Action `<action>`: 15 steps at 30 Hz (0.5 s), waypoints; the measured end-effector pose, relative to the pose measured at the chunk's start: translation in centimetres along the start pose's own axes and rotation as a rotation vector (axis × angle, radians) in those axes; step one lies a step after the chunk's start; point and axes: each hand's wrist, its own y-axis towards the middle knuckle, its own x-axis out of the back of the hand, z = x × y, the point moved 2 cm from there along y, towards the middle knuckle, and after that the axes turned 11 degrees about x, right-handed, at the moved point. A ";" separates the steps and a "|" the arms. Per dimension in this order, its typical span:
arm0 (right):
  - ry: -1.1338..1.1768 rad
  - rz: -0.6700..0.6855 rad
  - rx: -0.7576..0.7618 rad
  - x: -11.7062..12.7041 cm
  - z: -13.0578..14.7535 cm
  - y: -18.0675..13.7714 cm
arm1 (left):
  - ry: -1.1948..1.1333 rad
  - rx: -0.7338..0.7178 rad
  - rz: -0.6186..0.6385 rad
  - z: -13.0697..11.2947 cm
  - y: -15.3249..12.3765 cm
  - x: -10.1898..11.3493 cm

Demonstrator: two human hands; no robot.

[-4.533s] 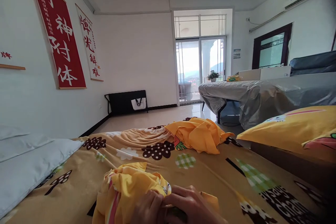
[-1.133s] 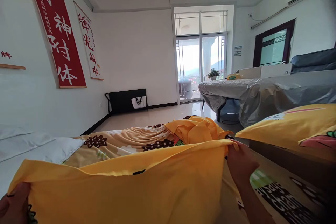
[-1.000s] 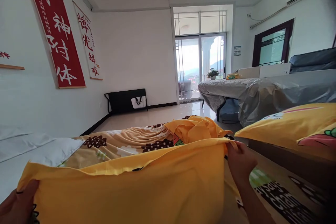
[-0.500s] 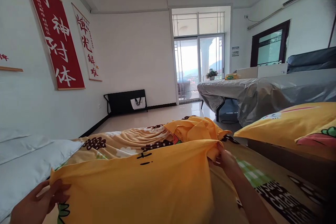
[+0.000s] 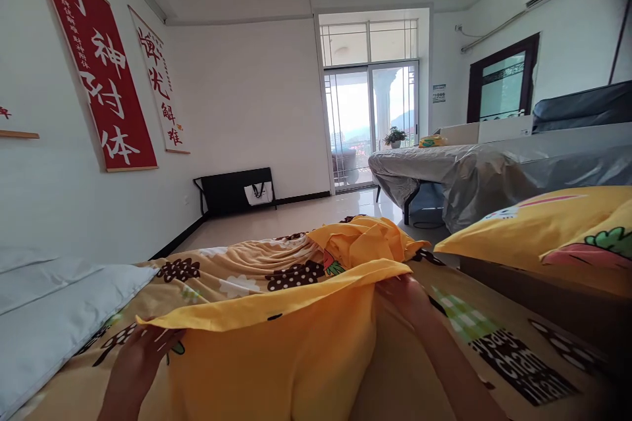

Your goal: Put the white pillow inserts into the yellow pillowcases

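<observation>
Both hands have drawn closer together since a moment ago, slackening the yellow pillowcase [image 5: 276, 348] over the bed [image 5: 494, 348]. Left hand [image 5: 143, 355] and right hand [image 5: 402, 293] each pinch a corner of it. Flattening looks unfinished; whether it holds anything is hidden.

bare left grip [image 5: 141, 358], bare right grip [image 5: 405, 293], no sleeves
</observation>
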 end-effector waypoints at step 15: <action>-0.734 0.097 0.790 -10.8 19.1 -0.8 | -0.397 -0.413 0.480 -16.9 -2.3 -6.3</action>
